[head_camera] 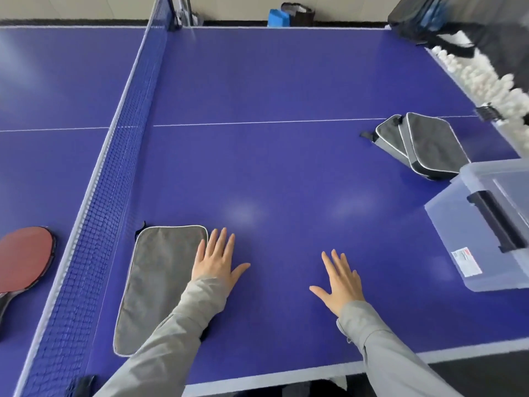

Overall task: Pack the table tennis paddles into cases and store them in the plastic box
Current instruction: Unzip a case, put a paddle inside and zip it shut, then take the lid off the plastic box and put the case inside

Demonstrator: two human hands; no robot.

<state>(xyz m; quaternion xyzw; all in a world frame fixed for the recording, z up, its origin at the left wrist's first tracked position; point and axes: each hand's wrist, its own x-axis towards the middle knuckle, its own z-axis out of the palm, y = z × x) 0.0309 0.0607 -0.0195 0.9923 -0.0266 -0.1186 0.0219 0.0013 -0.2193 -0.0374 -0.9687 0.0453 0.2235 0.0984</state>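
A flat grey paddle case (156, 285) lies on the blue table beside the net, near me. My left hand (217, 260) rests flat with fingers spread, its edge touching the case's right side. My right hand (340, 279) lies flat and open on bare table, holding nothing. A red paddle (24, 259) lies across the net at the far left. Two black-and-grey cases (420, 143) lean on each other at the right. The clear plastic box (469, 233) with a black latch stands at the right edge, lid on.
The blue net (114, 173) runs from near left to far middle, between me and the red paddle. A trough of several white balls (475, 73) lines the far right edge. A dark bag (420, 15) sits at the far right corner.
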